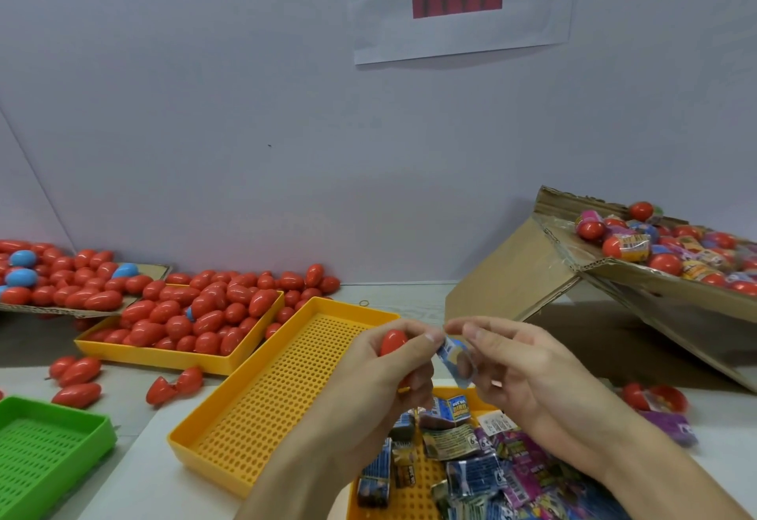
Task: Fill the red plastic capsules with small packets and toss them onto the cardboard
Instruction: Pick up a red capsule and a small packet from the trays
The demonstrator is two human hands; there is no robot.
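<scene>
The left hand [381, 368] grips a red capsule [393, 341] with curled fingers, while the right hand [520, 372] pinches a small blue packet [454, 360] between thumb and fingertips, just beside the capsule and above the yellow tray of packets [413, 491]. An empty perforated yellow tray [286, 392] lies to the left, and beyond it a further yellow tray [172, 357] holds more red capsules. The tilted cardboard [545, 273] at right carries filled capsules and packets, well apart from both hands.
</scene>
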